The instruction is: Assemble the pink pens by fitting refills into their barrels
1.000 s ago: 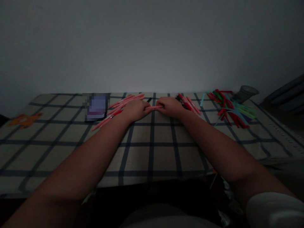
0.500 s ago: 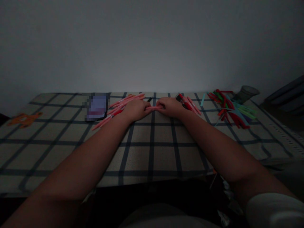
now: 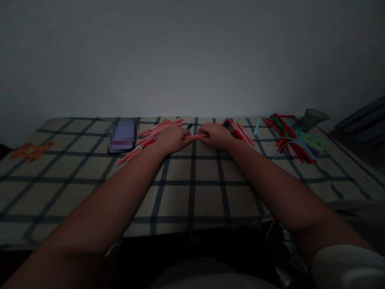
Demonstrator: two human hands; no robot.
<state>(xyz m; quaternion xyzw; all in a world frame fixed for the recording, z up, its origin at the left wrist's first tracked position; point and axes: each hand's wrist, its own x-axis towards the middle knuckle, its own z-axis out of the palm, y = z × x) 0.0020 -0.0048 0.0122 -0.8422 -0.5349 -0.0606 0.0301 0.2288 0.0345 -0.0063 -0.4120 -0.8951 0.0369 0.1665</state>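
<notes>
Between my two hands, just above the checked cloth, runs a slim pink pen (image 3: 195, 137); its ends are hidden in my fingers. My left hand (image 3: 171, 139) is closed on its left end, thumb and fingers pinched together. On the right end, my right hand (image 3: 215, 135) is closed with curled fingers. Several pink pens (image 3: 161, 127) lie beside and behind my left hand, some with red parts. More pink and red pens (image 3: 242, 132) lie just right of my right hand. A small black piece (image 3: 189, 126) shows behind the gap between the hands.
A phone (image 3: 122, 136) lies at the left, partly pixelated. Farther left is an orange cut-out shape (image 3: 31, 151). At the right, a heap of red, green and blue strips (image 3: 290, 138) lies by a dark translucent cup (image 3: 313, 118). A wall (image 3: 192, 60) rises behind the checked tablecloth (image 3: 207, 200).
</notes>
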